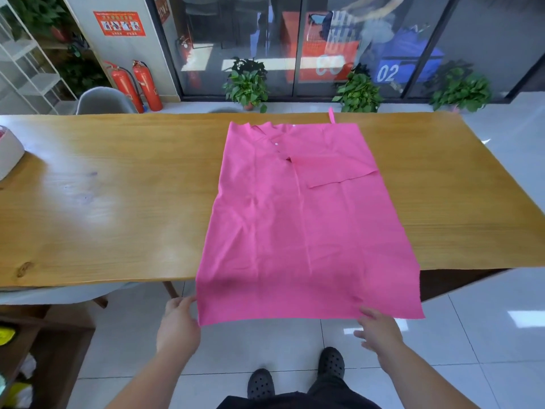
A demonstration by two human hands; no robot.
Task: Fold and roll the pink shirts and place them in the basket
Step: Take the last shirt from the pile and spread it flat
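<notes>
A pink shirt lies flat on the wooden table, collar at the far side, with its sleeves folded in and its hem hanging over the near edge. My left hand holds the hem's left corner. My right hand is at the hem near its right corner with fingers spread, touching the cloth's edge. No basket is in view.
A white container sits at the table's far left edge. A grey chair stands behind the table, with two fire extinguishers and potted plants beyond. Wooden shelving is at the lower left.
</notes>
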